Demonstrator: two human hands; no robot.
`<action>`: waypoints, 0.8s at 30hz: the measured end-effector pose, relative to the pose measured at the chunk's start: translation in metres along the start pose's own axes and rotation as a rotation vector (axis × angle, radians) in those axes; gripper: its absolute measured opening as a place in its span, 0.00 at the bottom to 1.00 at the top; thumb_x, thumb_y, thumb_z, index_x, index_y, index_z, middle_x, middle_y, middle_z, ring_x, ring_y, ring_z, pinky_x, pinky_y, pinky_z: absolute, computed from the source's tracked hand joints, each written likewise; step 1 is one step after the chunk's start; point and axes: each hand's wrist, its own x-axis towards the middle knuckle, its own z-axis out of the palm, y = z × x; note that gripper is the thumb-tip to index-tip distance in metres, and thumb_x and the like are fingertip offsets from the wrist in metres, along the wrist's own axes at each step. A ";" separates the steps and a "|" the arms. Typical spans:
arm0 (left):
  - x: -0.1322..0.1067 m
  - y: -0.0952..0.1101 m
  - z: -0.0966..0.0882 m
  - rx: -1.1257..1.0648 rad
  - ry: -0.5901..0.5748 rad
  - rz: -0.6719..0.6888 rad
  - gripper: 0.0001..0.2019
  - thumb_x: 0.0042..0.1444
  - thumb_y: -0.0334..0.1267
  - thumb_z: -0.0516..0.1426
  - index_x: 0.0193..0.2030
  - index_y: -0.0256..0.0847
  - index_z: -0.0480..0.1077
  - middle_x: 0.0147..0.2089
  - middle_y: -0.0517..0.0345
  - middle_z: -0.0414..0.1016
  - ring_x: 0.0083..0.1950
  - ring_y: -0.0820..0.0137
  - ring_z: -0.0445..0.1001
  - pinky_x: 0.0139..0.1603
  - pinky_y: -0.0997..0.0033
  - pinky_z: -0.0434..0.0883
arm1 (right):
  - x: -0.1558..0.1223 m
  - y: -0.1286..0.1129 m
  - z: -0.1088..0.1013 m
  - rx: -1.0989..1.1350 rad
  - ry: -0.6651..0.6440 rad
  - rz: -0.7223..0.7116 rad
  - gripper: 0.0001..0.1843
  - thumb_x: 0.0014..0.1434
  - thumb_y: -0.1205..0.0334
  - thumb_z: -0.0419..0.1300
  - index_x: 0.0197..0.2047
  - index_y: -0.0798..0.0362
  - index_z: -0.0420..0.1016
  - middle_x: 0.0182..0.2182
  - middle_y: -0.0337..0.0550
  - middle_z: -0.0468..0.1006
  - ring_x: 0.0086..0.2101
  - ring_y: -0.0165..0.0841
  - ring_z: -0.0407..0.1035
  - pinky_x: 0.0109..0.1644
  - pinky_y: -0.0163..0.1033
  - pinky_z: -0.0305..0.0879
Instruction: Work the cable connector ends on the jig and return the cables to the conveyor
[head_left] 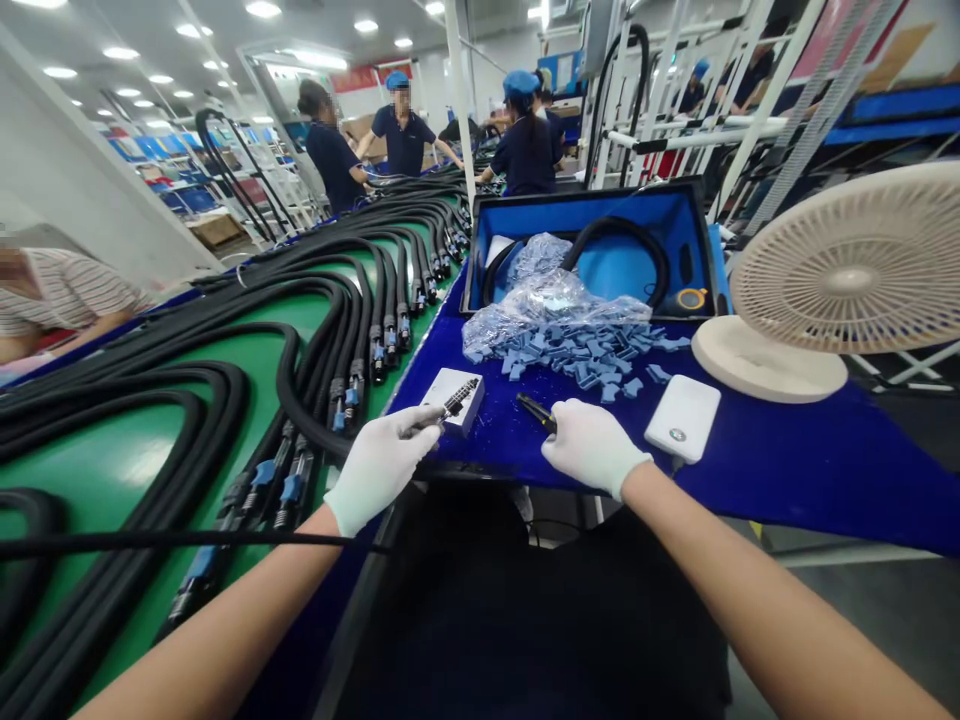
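My left hand [386, 455], in a white glove, is closed around a small metal connector with a spring [460, 396]. The connector's tip points up and right, over a small white box [466, 412] on the blue table. In my gloved right hand [589, 445] is a slim black hand tool with yellow marks [534, 408], its end pointing left toward the box. Fingers hide the tool's handle, so its exact kind is unclear. Beyond both hands lies a pile of small blue plastic clips [592, 352], partly under a clear plastic bag [559, 298].
Black hoses [289, 390] with metal and blue ends cover the green bench at left. A blue crate [600, 250] with a black hose stands behind the clips. At right are a white power bank [682, 418] and a fan [847, 280]. Several people work farther back.
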 end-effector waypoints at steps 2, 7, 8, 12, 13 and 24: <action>0.009 0.005 -0.001 -0.064 -0.024 -0.011 0.19 0.59 0.46 0.61 0.55 0.47 0.79 0.52 0.57 0.83 0.54 0.55 0.80 0.58 0.59 0.73 | -0.001 -0.005 0.002 0.171 0.036 0.000 0.04 0.57 0.62 0.58 0.35 0.53 0.72 0.31 0.49 0.77 0.31 0.39 0.72 0.35 0.40 0.62; 0.019 0.019 -0.007 -0.167 -0.037 0.029 0.17 0.59 0.44 0.62 0.53 0.46 0.81 0.50 0.58 0.84 0.51 0.57 0.81 0.53 0.62 0.74 | -0.007 -0.035 -0.010 0.535 0.054 -0.266 0.10 0.52 0.74 0.55 0.35 0.51 0.73 0.37 0.45 0.80 0.37 0.39 0.74 0.43 0.39 0.68; 0.020 0.022 -0.008 -0.189 -0.045 0.030 0.17 0.59 0.45 0.62 0.53 0.45 0.81 0.49 0.57 0.84 0.50 0.57 0.81 0.52 0.62 0.75 | -0.007 -0.041 -0.013 0.591 0.039 -0.337 0.15 0.50 0.77 0.55 0.37 0.51 0.74 0.39 0.46 0.80 0.40 0.39 0.74 0.47 0.40 0.69; 0.019 0.033 -0.011 -0.249 -0.077 0.018 0.18 0.59 0.45 0.62 0.54 0.43 0.81 0.45 0.56 0.85 0.46 0.57 0.82 0.49 0.62 0.76 | -0.006 -0.058 -0.019 0.787 0.016 -0.524 0.24 0.51 0.80 0.52 0.46 0.49 0.77 0.46 0.45 0.81 0.49 0.39 0.74 0.60 0.42 0.68; 0.018 0.034 -0.012 -0.253 -0.084 0.020 0.18 0.58 0.44 0.62 0.54 0.43 0.81 0.46 0.56 0.84 0.47 0.57 0.82 0.49 0.62 0.76 | -0.005 -0.060 -0.020 0.812 0.029 -0.562 0.26 0.51 0.81 0.52 0.48 0.49 0.78 0.48 0.44 0.81 0.52 0.39 0.73 0.63 0.43 0.66; 0.011 0.035 -0.010 -0.202 -0.109 0.001 0.19 0.57 0.47 0.63 0.53 0.41 0.81 0.50 0.56 0.84 0.53 0.56 0.80 0.56 0.63 0.73 | -0.004 -0.059 -0.006 0.721 0.119 -0.579 0.16 0.56 0.79 0.53 0.42 0.52 0.74 0.44 0.46 0.78 0.46 0.37 0.72 0.56 0.43 0.69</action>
